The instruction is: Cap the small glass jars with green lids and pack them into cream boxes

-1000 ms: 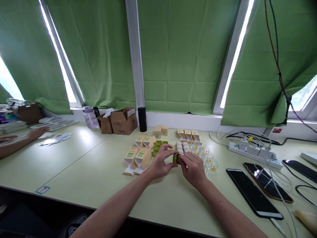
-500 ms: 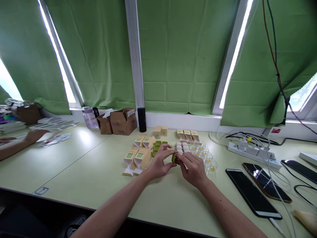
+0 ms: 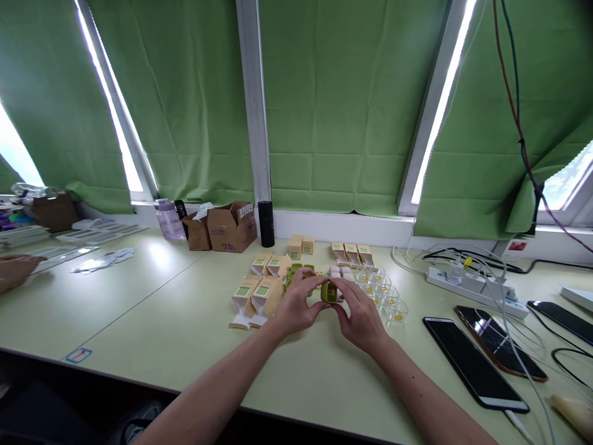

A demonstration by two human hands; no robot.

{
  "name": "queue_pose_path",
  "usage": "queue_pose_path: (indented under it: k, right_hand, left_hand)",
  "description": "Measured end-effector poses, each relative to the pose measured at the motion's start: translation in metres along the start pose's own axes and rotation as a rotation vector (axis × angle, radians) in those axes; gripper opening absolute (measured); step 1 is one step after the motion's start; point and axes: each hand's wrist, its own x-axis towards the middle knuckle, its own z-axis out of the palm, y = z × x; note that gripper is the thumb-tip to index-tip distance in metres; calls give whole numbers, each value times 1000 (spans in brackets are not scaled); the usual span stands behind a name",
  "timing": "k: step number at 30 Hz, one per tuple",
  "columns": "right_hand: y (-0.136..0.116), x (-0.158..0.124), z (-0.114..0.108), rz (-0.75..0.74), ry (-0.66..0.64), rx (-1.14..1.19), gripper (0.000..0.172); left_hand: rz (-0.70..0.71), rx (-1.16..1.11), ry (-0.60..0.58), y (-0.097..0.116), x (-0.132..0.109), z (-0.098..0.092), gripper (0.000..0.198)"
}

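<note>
1. Green cap (image 3: 328, 292): a small olive-green ring-shaped cap, held just above the table (image 3: 139, 321) between the two hands, its open side turned toward the camera.
2. The left hand (image 3: 296, 306) is closed narrow. Thumb and forefinger pinch the left edge of the green cap, and the other fingers are curled under.
3. The right hand (image 3: 359, 315) is likewise closed narrow, with its fingertips gripping the right edge of the green cap and the back of the hand facing up.
4. Just beyond the left hand's fingertips, loose green caps (image 3: 294, 272) lie in a cluster on the table.
5. Just to the left of the left hand stand tan cartons (image 3: 259, 296) with green labels, their flaps open.
6. Just beyond the right hand's fingertips are clear cups (image 3: 386, 295), each with a yellow spot inside, set in rows. White pieces (image 3: 340, 271) lie beside them.
7. Well apart to the right of the right hand, two phones (image 3: 472, 361) lie face up with dark screens. A power strip (image 3: 477, 284) with white cables lies beyond them.
8. Far to the left of the left hand, another person's hand (image 3: 13, 272) rests at the table's edge.
</note>
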Motion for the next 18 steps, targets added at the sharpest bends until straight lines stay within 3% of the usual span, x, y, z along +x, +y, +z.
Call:
queue_pose_path:
  k: [4, 11, 18]
  right_hand:
    - [0, -1, 3, 70, 75, 125, 55]
    - [-1, 2, 3, 195, 169, 293, 40]
    - [1, 0, 7, 198, 160, 298, 40]
  left_hand:
    - [-52, -48, 17, 4, 1, -1, 67]
    - [-180, -114, 93, -2, 1, 3, 15]
    - [-286, -208, 57, -3, 0, 11, 13]
